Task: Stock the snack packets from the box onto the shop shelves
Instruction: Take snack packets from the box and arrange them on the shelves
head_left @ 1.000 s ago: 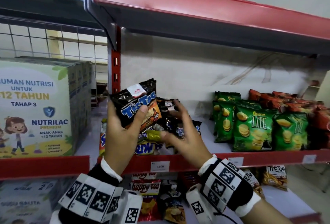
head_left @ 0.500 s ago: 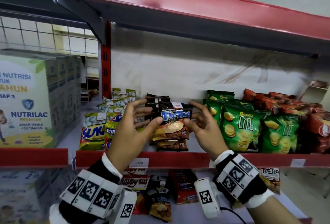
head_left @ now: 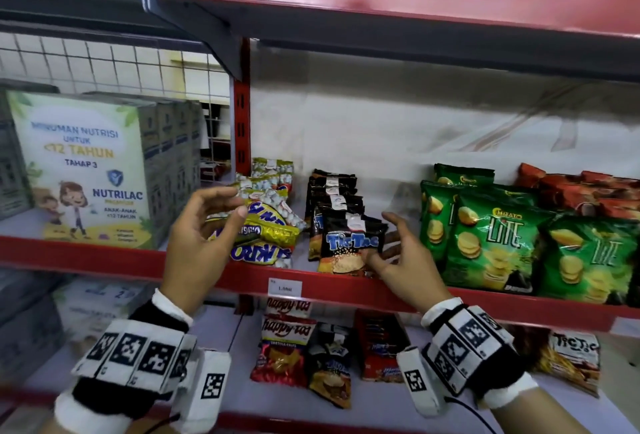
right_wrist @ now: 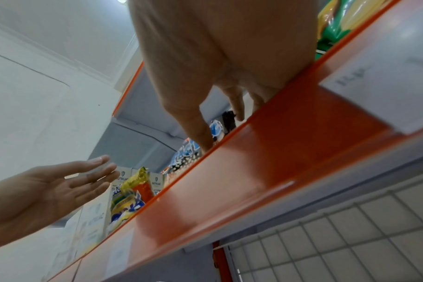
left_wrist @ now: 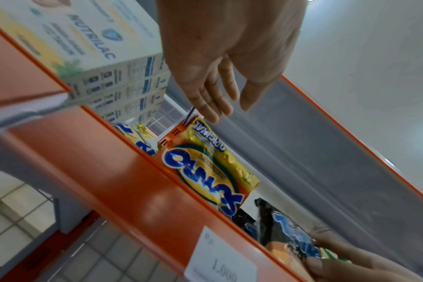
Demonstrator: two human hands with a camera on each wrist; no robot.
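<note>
Light, crinkly, slippery snack packet (head_left: 351,246): right hand (head_left: 403,257) pinches its lower corner; left hand (head_left: 201,233), left of it, hangs slack and empty.

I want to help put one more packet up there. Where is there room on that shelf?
There is a bare strip of shelf between the black Tic Tac row and the green Lite bags, where the right hand is. Bare shelf also shows behind the Tic Tac row. The yellow Sukro packets, by the left hand, are piled up and crowded.
</note>
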